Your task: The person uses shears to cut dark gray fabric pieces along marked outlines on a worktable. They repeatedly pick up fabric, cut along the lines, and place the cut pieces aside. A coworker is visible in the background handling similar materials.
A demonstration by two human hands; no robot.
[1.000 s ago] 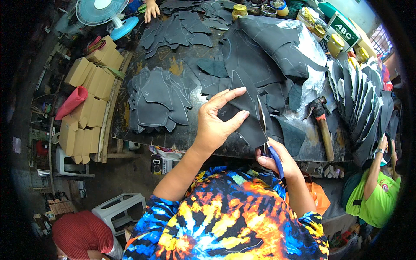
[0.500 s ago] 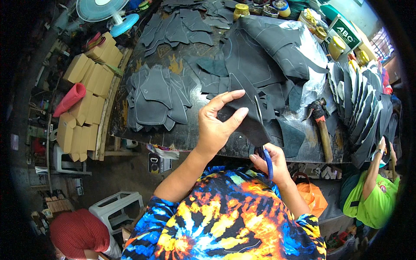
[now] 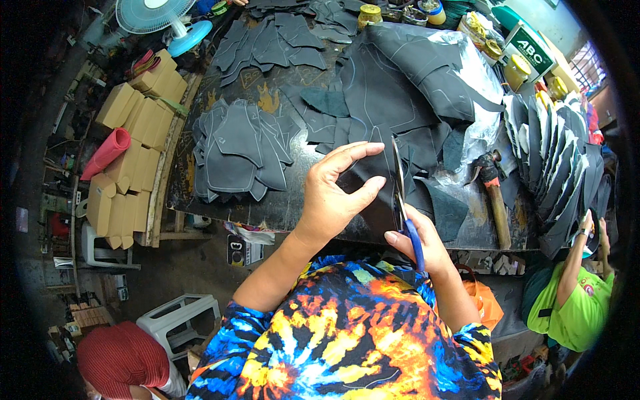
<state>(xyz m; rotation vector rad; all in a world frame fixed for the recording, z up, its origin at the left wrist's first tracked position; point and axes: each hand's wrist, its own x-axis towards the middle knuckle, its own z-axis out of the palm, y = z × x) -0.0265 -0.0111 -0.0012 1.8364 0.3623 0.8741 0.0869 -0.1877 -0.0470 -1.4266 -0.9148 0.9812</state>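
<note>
A dark piece of leather-like sheet (image 3: 375, 215) is pinched between the fingers and thumb of my left hand (image 3: 331, 197), above the near edge of the table. My right hand (image 3: 428, 241) grips a pair of scissors (image 3: 415, 244) by the blue handles. Their blades point away from me and run along the right side of the held piece, close to my left fingertips. Whether the blade tips touch the piece is hard to tell. Beyond my hands lies a large dark sheet (image 3: 380, 93) marked with pale outlines.
Cut dark pieces (image 3: 233, 150) are stacked at left, with more (image 3: 273, 43) behind. A hammer (image 3: 494, 200) lies at right, beside standing dark panels (image 3: 550, 167). Jars (image 3: 517, 72) line the far right. Cardboard boxes (image 3: 123, 170) stand left; a person in green (image 3: 577, 300) works at right.
My right hand has moved slightly forward with the scissors. The flap that hung across the lower blades has shifted left, so more of the blades shows. My left hand keeps its pinch.
</note>
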